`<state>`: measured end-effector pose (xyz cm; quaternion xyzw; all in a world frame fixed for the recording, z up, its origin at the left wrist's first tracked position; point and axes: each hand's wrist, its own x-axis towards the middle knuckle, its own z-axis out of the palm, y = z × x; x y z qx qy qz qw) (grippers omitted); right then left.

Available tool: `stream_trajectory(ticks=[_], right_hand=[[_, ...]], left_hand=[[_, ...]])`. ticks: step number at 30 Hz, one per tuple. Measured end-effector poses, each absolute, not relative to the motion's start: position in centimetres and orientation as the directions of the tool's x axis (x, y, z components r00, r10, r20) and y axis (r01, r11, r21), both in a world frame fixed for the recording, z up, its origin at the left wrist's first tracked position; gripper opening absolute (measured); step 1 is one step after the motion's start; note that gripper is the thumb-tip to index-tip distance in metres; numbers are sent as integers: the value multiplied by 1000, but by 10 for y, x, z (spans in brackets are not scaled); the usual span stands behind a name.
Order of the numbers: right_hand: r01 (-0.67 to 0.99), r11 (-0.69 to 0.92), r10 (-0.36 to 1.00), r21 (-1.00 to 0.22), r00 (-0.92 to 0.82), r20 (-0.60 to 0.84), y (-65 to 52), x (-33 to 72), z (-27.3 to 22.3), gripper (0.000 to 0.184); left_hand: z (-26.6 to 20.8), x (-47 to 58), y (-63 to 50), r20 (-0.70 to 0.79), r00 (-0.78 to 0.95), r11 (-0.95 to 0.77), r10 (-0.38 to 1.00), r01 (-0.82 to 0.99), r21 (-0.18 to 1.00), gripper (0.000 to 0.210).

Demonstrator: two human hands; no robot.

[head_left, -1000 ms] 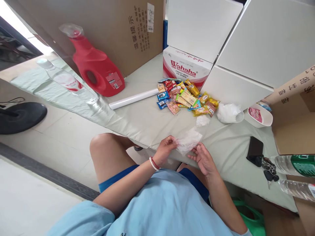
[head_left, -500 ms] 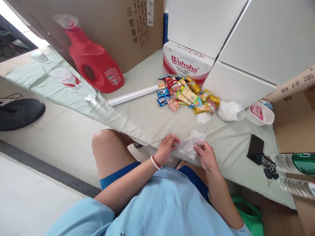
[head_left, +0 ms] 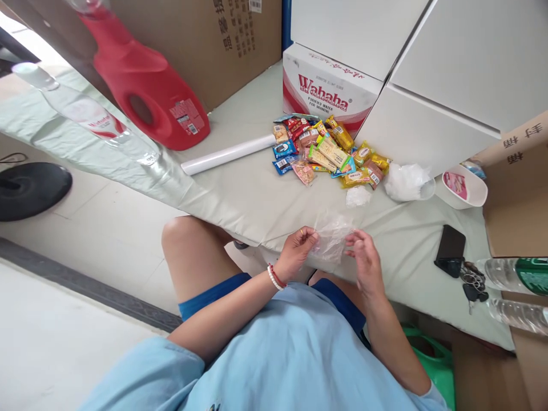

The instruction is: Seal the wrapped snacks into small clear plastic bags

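A thin, crumpled clear plastic bag (head_left: pixel 333 237) hangs above the front edge of the cloth-covered surface. My left hand (head_left: pixel 296 251) pinches its left side between thumb and fingers. At the bag's right edge is my right hand (head_left: pixel 366 261), its fingers loosely bent and apart, close to the plastic; whether the fingertips touch it I cannot tell. Beyond the hands lies a small white crumpled piece (head_left: pixel 358 196). Behind that is a pile of wrapped snacks (head_left: pixel 329 151), and to its right a white bundle of plastic (head_left: pixel 406 181) in a clear bowl.
A white roll (head_left: pixel 229 154), a red jug (head_left: pixel 152 94) and a clear water bottle (head_left: pixel 92 117) are on the left. The Wahaha box (head_left: pixel 329 91) stands behind the snacks. Rightward are a white tub (head_left: pixel 475 194), a phone (head_left: pixel 451 250), keys (head_left: pixel 473 279) and two lying bottles (head_left: pixel 499 275).
The right hand has loosened its grip and shifted slightly right. The bag now looks more spread out, with the left hand still holding it. The view has tilted a little.
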<state>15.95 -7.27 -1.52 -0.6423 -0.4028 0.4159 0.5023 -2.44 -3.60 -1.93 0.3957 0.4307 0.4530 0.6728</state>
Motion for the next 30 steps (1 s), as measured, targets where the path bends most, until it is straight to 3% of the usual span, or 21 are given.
stream_trajectory(ticks=[3,6,8,14,17,20,22,24,28,30], right_hand=[[19,-249,944,-968,229,-238,-68,142,-15,60],[-48,-257,941,-965,217,-261,-63,139,-14,37],[-125,-259,933,-958,223,-282,-61,145,-12,31],[-333,-296,908,-895,194,-372,-67,165,-4,37],[-209,-237,916,-949,278,-290,-75,153,-9,58],[96,-175,946,-980,293,-140,-80,134,-18,79],[252,-127,954,-959,296,-49,-81,127,-23,58],[259,-80,949,-962,314,6,-78,128,-24,27],[-42,-105,972,-994,209,-111,-72,139,-16,22],[-187,-153,970,-970,157,-183,-70,142,-11,24]], left_hand=[[-22,-22,-38,-206,198,241,958,-168,956,36],[-28,-26,-36,-199,116,209,973,-80,975,35],[-32,-32,-33,-209,50,212,977,-46,976,34],[-31,-41,-32,-196,-61,196,979,1,981,31],[-26,-34,-37,-140,-60,142,988,30,989,29],[-22,-27,-41,-106,-26,106,994,22,994,29],[-22,-26,-41,-111,-18,111,994,-4,994,29],[-24,-30,-38,-134,-43,134,990,-8,991,30],[-29,-41,-32,-118,-105,133,987,154,979,21],[-30,-43,-31,-5,-87,31,996,301,953,38]])
